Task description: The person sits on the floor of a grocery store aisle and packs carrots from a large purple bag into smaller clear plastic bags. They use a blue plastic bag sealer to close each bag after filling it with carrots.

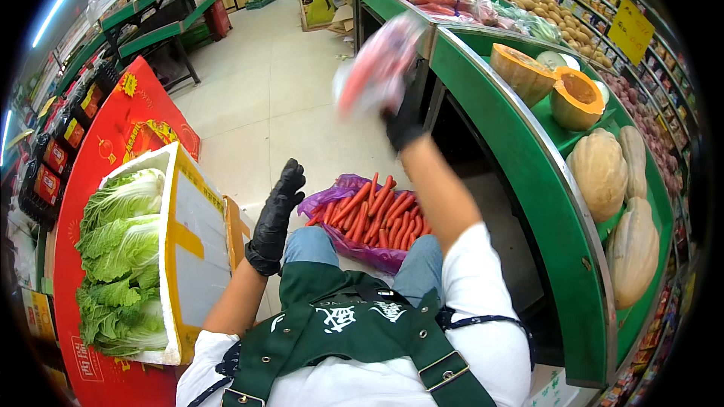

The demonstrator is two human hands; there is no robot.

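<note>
My right hand (404, 124), in a black glove, is raised over the aisle beside the green display stand. It grips a clear plastic bag of carrots (373, 70), blurred by motion. My left hand (277, 217), also gloved in black, is held up with nothing in it, the fingers extended and the palm turned inward. Down between my knees lies a heap of loose carrots (373, 217) in an opened purple plastic bag (356, 251). The left hand is up and to the left of that heap, apart from it.
On my left, a white foam box (189, 226) of napa cabbages (124, 260) rests on a red-covered stand (85, 192). The green display stand (509, 181) curves along my right, bearing cut pumpkin (577, 99) and whole squashes (599, 172). Bagged carrots (444, 3) lie farther along it.
</note>
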